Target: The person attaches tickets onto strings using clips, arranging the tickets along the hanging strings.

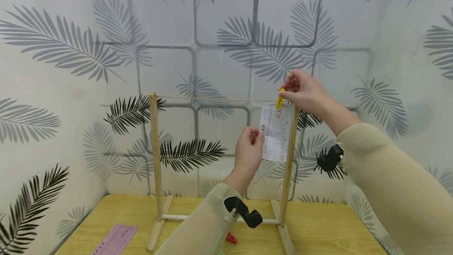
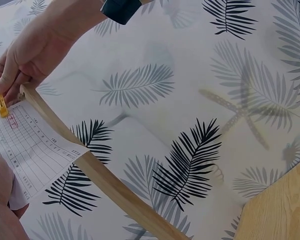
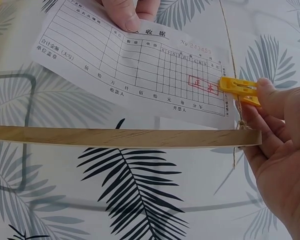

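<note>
A white receipt slip (image 1: 275,137) with a printed grid and a red stamp hangs upright at the right end of a thin string (image 1: 219,98). My right hand (image 1: 305,93) pinches a yellow clothespin (image 3: 240,87), whose tip overlaps the slip's top edge at the string. Lower down, my left hand (image 1: 249,150) holds the slip's left edge, its thumb lying on the printed face in the right wrist view. Beside the slip rises the right wooden post (image 3: 140,136), with the string knotted round its top.
The left post (image 1: 155,156) of the wooden frame stands on the yellow wood-grain table (image 1: 325,227). A white crossbar (image 1: 173,217) joins the posts low down. A pink slip (image 1: 115,239) lies at the table's left, and a red clothespin (image 1: 231,238) near the left forearm. Leaf-patterned wall behind.
</note>
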